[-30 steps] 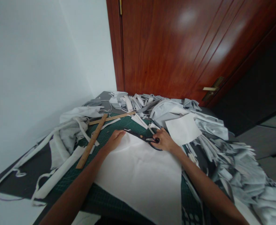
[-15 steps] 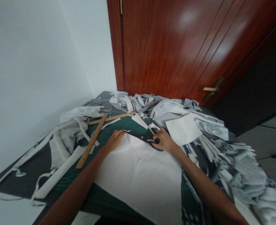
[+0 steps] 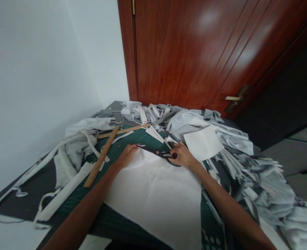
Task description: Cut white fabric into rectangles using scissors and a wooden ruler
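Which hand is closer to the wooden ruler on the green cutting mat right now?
Left. The left hand lies on the white fabric to the right of the wooden ruler, not touching it; the right hand, holding the black scissors, is farther right.

The left hand (image 3: 126,156) presses flat on a large white fabric sheet (image 3: 153,198) spread over a green gridded cutting mat (image 3: 143,139), while the right hand (image 3: 183,156) grips long black metal scissors (image 3: 156,152) at the sheet's top edge. A straight wooden ruler (image 3: 100,157) lies left of the sheet, and heaped grey-white fabric scraps (image 3: 263,184) surround the mat.
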`<state>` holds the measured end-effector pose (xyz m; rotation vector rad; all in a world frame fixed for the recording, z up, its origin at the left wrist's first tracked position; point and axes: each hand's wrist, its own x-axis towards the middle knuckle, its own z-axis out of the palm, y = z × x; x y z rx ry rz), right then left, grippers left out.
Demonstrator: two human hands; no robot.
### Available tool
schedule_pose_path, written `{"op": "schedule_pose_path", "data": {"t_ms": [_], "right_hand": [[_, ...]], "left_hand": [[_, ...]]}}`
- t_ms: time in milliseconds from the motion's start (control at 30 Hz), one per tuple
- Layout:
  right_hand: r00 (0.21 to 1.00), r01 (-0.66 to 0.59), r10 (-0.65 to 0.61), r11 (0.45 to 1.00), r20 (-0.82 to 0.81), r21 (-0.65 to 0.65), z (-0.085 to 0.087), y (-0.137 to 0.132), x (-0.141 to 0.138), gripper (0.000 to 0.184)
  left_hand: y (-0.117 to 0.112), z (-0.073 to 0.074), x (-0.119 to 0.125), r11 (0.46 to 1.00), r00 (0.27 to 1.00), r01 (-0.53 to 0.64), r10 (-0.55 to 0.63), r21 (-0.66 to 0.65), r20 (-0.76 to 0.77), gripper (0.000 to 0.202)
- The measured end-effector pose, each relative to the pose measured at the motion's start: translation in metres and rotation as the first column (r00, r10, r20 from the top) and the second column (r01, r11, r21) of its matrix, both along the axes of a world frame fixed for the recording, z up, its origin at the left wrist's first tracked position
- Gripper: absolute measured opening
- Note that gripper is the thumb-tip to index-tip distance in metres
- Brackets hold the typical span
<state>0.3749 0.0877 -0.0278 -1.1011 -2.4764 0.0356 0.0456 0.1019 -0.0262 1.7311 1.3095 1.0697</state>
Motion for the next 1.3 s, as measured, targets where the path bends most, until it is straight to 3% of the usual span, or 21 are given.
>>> {"op": "schedule_pose_path", "data": {"t_ms": [333, 467, 567, 733, 867, 1067, 1167, 1300], "right_hand": [[0.996, -0.001, -0.004, 0.998, -0.092, -0.059, -0.005, 0.001, 0.000, 0.031], [0.978, 0.021, -0.045, 0.993, -0.204, -0.117, -0.010, 0.001, -0.001, 0.031], [0.940, 0.041, -0.101, 0.982, -0.326, -0.185, -0.014, 0.003, 0.002, 0.043], [0.835, 0.005, -0.180, 0.947, -0.520, -0.321, -0.017, 0.012, 0.014, 0.066], [0.740, -0.009, -0.261, 0.918, -0.620, -0.397, -0.016, 0.017, 0.028, 0.066], [0.642, 0.010, -0.334, 0.904, -0.691, -0.427, -0.011, 0.020, 0.057, 0.065], [0.629, 0.042, -0.341, 0.912, -0.699, -0.408, -0.011, 0.018, 0.067, 0.068], [0.674, 0.055, -0.340, 0.908, -0.656, -0.414, -0.016, 0.014, 0.067, 0.063]], "left_hand": [[-0.002, 0.003, 0.002, 0.999, 1.000, 0.021, -0.021, 0.032, -0.014, 0.044], [0.001, 0.007, 0.002, 0.995, 0.996, 0.081, -0.078, 0.055, -0.053, 0.049], [0.005, 0.008, 0.000, 0.991, 0.991, 0.090, -0.079, 0.102, -0.105, 0.052], [0.014, 0.007, -0.010, 0.978, 0.974, -0.025, 0.070, 0.206, -0.215, 0.042], [0.024, 0.003, -0.019, 0.955, 0.930, -0.133, 0.213, 0.267, -0.300, 0.030], [0.034, -0.013, -0.029, 0.945, 0.846, -0.207, 0.303, 0.254, -0.438, 0.037], [0.037, -0.022, -0.032, 0.949, 0.819, -0.204, 0.299, 0.239, -0.489, 0.036], [0.039, -0.027, -0.033, 0.949, 0.810, -0.186, 0.295, 0.254, -0.507, 0.034]]}}
